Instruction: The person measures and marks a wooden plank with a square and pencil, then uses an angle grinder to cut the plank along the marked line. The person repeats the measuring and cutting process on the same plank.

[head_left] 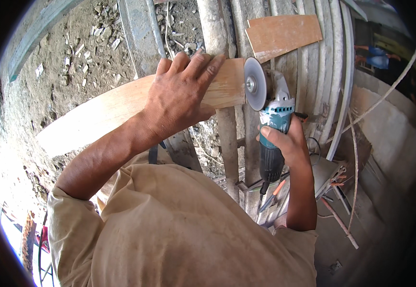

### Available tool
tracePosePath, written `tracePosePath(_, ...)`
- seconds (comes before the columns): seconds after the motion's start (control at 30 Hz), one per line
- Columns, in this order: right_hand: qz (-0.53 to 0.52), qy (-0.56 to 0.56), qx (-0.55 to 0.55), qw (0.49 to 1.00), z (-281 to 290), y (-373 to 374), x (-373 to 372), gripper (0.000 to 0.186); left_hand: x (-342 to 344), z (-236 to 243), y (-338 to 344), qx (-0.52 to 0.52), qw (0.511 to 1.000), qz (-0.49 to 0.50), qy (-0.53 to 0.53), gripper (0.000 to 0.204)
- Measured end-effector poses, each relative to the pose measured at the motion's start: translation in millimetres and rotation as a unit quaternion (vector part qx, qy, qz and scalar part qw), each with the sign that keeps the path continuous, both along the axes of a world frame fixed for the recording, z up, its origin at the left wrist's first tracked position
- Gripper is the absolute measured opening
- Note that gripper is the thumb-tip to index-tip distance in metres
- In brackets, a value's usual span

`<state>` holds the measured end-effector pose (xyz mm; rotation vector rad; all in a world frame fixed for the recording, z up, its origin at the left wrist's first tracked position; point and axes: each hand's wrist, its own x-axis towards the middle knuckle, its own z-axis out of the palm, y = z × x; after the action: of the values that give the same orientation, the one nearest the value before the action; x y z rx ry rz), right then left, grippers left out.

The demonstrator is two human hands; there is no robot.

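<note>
A long wood-coloured plank (105, 107) stretches from the left to the middle, over a grey metal bar. I cannot tell whether it is wood or tile. My left hand (181, 91) lies across it near its right end, fingers over the far edge and thumb at the near edge. My right hand (284, 138) is wrapped round the teal and black body of an angle grinder (272, 162). The grinder's grey cutting disc (255, 83) stands upright at the plank's right end. Whether the disc spins or touches the plank, I cannot tell.
A shorter brown offcut (287, 34) rests on ridged grey bars (308, 71) at the far right. An orange-handled tool (278, 187) lies below the grinder. A rope (355, 167) hangs at the right. Rubble (98, 43) covers the ground at left.
</note>
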<state>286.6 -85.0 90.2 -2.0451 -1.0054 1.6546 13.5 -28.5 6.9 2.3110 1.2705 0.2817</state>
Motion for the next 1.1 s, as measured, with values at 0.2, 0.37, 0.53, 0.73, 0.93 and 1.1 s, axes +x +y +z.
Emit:
tracePosePath(0.2,0.006,-0.002,0.004,1.000,2,6,-2,0.065,1,0,0,0.002,1.000,0.010,-0.012,0.113)
tracePosePath(0.37,0.013,0.005,0.000,1.000,2,9,-2,0.064,1,-1,0,0.003,1.000,0.009,-0.007,0.114)
tracePosePath(0.53,0.008,-0.003,-0.006,1.000,4,10,-4,0.053,1,-2,-2,0.006,1.000,0.010,-0.012,0.115)
tracePosePath(0.73,0.029,-0.003,0.001,1.000,0,9,1,0.064,2,-1,-2,0.006,1.000,0.009,-0.013,0.114)
tracePosePath(0.93,0.020,-0.006,0.004,1.000,1,9,0,0.058,3,0,-2,0.008,1.000,0.009,-0.008,0.114)
tracePosePath(1.1,0.023,-0.012,-0.005,1.000,1,11,2,0.059,5,1,-2,0.000,1.000,0.011,-0.004,0.114)
